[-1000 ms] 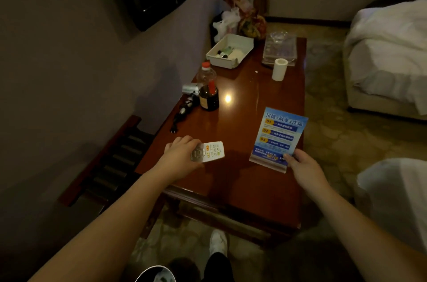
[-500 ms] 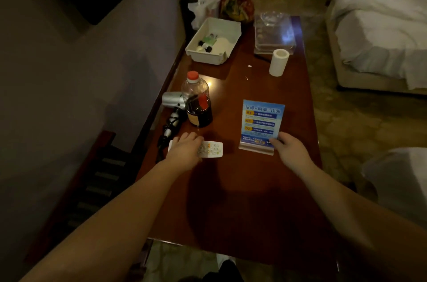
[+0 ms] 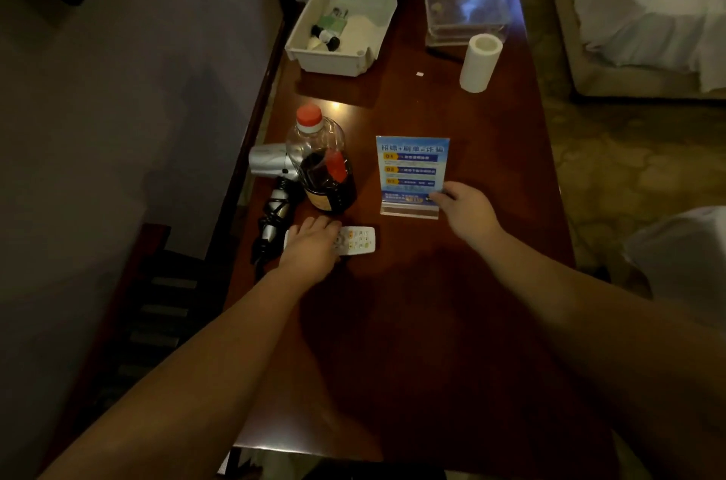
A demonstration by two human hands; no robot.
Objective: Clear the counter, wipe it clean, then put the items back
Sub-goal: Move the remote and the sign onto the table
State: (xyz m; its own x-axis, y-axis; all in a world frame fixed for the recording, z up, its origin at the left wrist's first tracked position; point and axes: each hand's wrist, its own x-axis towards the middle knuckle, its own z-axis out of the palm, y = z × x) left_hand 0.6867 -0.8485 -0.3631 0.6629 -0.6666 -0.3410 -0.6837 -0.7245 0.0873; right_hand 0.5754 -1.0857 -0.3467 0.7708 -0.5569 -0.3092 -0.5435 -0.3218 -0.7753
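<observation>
Gripping remote (image 3: 355,240) with left hand (image 3: 314,243); right hand (image 3: 467,208) pinches sign (image 3: 411,175), mid-counter (image 3: 451,302).

Both arms reach forward, left hand (image 3: 312,243) palm-down, right hand (image 3: 467,210) fingers curled.

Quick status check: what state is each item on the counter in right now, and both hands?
Remote: flat on counter, left hand on it.
Sign: upright, right hand pinching its lower corner.
Bottle: upright, capped.
Hair dryer: lying down, cord bundled.
Paper roll: standing on end.
Bin: open, small toiletries inside.
Left hand: resting on remote.
Right hand: holding sign.
</observation>
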